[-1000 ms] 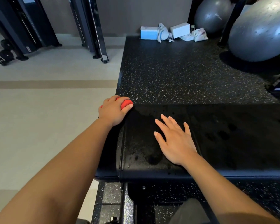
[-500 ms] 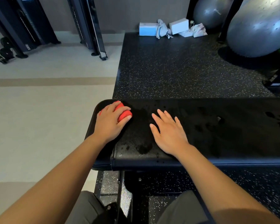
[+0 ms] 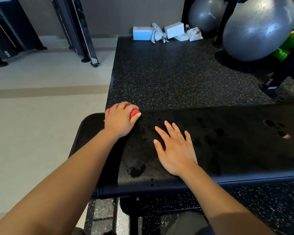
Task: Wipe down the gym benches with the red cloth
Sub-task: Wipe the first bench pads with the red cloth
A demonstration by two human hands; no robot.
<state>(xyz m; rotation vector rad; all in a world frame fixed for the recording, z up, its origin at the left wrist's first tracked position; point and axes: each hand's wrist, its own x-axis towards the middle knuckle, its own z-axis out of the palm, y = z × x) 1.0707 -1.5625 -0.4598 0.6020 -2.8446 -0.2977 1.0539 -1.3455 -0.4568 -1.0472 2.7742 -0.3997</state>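
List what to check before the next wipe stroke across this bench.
1. Grip: left hand holds the red cloth: ok.
2. Cloth is on the bench, at its far edge: ok.
3. Brace: right hand lies flat on the bench: ok.
4. Rightward path free: not ok, the right hand lies in it.
5. Bench dry: not ok, wet patches show.
6. Cloth's underside clean: cannot tell.

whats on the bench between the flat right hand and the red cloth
Only bare bench pad, speckled with dark wet-looking spots, separates the right hand from the red cloth; head view.
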